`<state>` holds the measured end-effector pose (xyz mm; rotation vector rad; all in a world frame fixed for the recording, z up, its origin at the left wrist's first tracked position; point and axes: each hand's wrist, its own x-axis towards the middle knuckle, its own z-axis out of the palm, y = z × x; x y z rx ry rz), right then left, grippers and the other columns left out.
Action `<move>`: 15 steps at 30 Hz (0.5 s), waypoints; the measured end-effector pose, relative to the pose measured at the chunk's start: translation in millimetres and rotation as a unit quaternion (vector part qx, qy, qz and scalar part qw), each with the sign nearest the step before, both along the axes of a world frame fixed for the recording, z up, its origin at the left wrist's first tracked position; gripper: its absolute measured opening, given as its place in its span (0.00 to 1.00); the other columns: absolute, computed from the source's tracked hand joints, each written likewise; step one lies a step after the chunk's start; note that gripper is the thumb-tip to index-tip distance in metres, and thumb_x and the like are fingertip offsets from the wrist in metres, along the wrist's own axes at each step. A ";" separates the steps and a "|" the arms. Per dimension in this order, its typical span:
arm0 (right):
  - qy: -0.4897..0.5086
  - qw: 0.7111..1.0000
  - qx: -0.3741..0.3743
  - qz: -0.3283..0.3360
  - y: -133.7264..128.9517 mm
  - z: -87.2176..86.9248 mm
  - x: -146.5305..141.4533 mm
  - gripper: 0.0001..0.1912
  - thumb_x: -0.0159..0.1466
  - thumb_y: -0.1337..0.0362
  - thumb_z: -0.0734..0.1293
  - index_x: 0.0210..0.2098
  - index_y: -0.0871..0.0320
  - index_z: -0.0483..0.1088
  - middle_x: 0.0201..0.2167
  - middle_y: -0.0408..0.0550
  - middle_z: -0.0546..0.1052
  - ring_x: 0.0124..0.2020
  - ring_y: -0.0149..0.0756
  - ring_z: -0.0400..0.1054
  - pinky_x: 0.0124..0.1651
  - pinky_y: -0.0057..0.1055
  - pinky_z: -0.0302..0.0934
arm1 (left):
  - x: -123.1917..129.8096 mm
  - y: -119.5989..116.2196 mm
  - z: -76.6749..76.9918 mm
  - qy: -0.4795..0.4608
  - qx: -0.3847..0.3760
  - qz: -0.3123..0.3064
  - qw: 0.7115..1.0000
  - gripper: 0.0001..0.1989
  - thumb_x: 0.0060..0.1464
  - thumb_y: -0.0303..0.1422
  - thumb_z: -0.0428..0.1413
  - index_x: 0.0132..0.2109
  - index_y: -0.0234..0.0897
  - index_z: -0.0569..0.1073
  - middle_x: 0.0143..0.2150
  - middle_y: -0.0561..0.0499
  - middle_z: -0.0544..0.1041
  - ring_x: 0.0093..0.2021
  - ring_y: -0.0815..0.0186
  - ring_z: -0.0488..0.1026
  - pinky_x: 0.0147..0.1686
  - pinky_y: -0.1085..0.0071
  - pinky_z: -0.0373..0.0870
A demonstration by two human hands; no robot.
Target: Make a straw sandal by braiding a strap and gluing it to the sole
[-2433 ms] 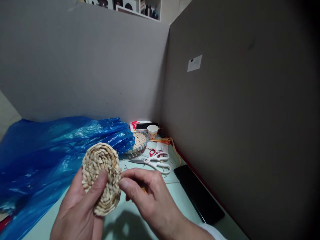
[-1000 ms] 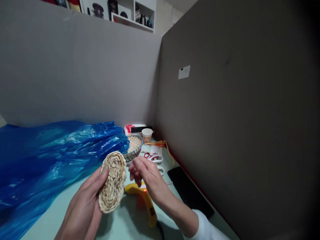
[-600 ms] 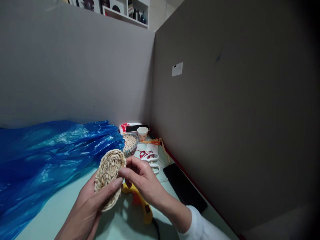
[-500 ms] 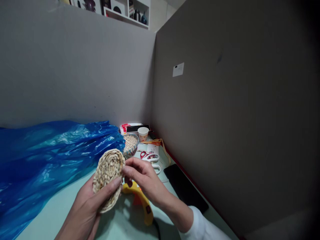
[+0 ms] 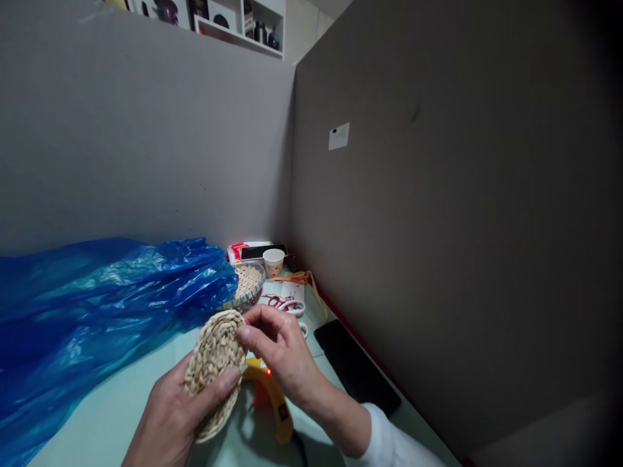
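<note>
An oval mat of braided straw (image 5: 217, 363) is tilted up in front of me, its coiled braid facing me. My left hand (image 5: 180, 402) grips its lower left part, thumb pressed across the front and fingers hidden behind. At the upper right rim, my right hand (image 5: 280, 350) pinches the edge between thumb and forefinger. Just behind and below the hands, a yellow glue gun (image 5: 277, 405) with a small red light lies on the table, partly covered by the right hand and the mat.
Blue plastic sheeting (image 5: 111, 298) covers the left side. At the back are a woven basket (image 5: 249, 282), a paper cup (image 5: 274, 262) and white-handled scissors (image 5: 294, 306). A black phone-like slab (image 5: 357, 366) lies at right, beside the grey partition (image 5: 438, 227).
The straw mat has moved slightly lower in my hands. My right hand has shifted up along its rim, and the view has turned slightly right.
</note>
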<state>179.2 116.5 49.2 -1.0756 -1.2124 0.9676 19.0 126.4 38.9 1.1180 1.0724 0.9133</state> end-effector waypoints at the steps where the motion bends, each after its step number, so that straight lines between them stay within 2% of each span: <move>1: 0.002 1.000 0.000 0.012 0.1 0.9 1.4 0.14 0.61 0.54 0.71 0.29 0.57 0.71 0.25 0.39 0.69 0.28 0.30 0.60 0.34 0.29 0.55 | 0.0 0.1 0.5 0.003 0.005 -0.004 1.000 0.30 0.37 0.49 0.74 0.47 0.43 0.82 0.40 0.51 0.87 0.43 0.51 0.81 0.42 0.66 0.77; 4: -0.012 0.999 0.016 0.048 0.8 6.5 6.9 0.13 0.64 0.52 0.69 0.35 0.56 0.75 0.32 0.43 0.75 0.35 0.34 0.67 0.41 0.31 0.60 | 0.7 -0.2 1.8 0.026 0.032 -0.028 0.999 0.28 0.38 0.51 0.72 0.46 0.45 0.82 0.37 0.53 0.86 0.38 0.54 0.79 0.37 0.68 0.75; 6: -0.030 0.998 0.029 0.040 0.8 9.9 8.6 0.12 0.65 0.53 0.68 0.38 0.55 0.77 0.36 0.44 0.78 0.39 0.36 0.69 0.44 0.32 0.61 | 1.9 -0.9 0.4 0.042 0.046 -0.047 0.997 0.27 0.38 0.51 0.71 0.44 0.43 0.82 0.34 0.53 0.84 0.35 0.55 0.77 0.34 0.68 0.73; 10: -0.040 0.999 0.031 -0.004 0.5 6.5 4.1 0.12 0.64 0.58 0.68 0.28 0.57 0.75 0.26 0.41 0.73 0.32 0.32 0.65 0.38 0.29 0.59 | 6.0 -3.1 -6.0 0.053 0.055 -0.069 0.995 0.22 0.36 0.49 0.73 0.37 0.41 0.83 0.27 0.55 0.80 0.29 0.60 0.73 0.29 0.70 0.68; 13: -0.044 0.998 0.022 -0.036 1.6 -0.2 0.3 0.12 0.63 0.59 0.69 0.26 0.57 0.73 0.24 0.40 0.71 0.30 0.31 0.64 0.35 0.29 0.57 | 8.6 -5.2 -7.7 0.043 0.051 -0.079 0.995 0.23 0.36 0.49 0.73 0.38 0.42 0.84 0.30 0.54 0.83 0.32 0.59 0.75 0.33 0.70 0.71; 15: -0.026 0.999 0.018 -0.012 3.6 -0.6 2.2 0.12 0.63 0.58 0.70 0.26 0.57 0.74 0.25 0.41 0.72 0.31 0.32 0.66 0.35 0.28 0.59 | 8.9 -6.1 -5.8 0.037 0.044 -0.078 0.995 0.23 0.36 0.49 0.73 0.39 0.42 0.84 0.32 0.54 0.85 0.32 0.60 0.77 0.33 0.72 0.73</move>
